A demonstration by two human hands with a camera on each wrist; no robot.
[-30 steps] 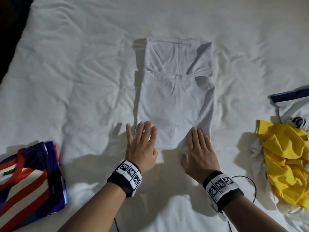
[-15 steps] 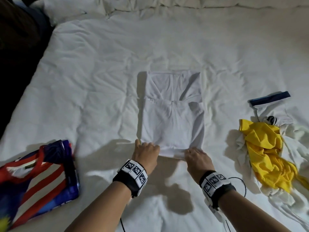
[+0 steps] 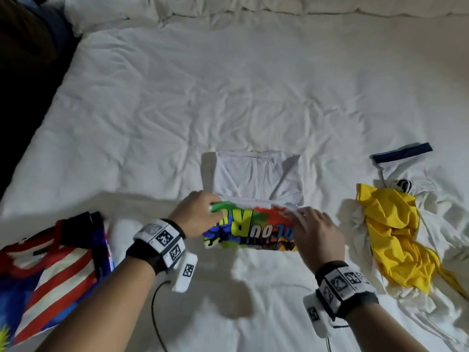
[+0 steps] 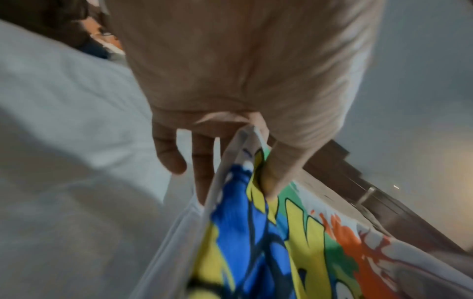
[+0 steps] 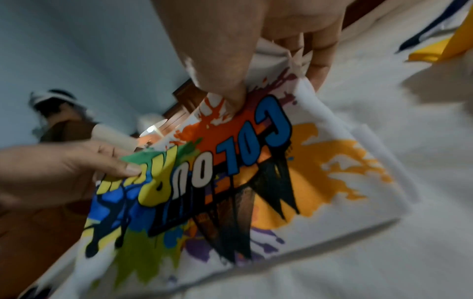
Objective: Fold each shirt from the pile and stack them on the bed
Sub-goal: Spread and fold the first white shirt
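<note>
White printed shirt (image 3: 253, 199) mid-bed (image 3: 228, 97), near edge lifted so the last fold can carry forward. Left hand (image 3: 196, 214) and right hand (image 3: 313, 232) each pinching a hem corner. Unfolded pile (image 3: 396, 232) waiting right; folded striped shirt (image 3: 50, 270) left.

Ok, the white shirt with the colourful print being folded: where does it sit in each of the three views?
Head: white printed shirt at lower centre, its near half lifted by left hand and right hand.
Left wrist: lower centre-right, its edge pinched under the hand.
Right wrist: fills the centre, both hands on its top edge.
Shared landmark: the print's orange splash.
</note>
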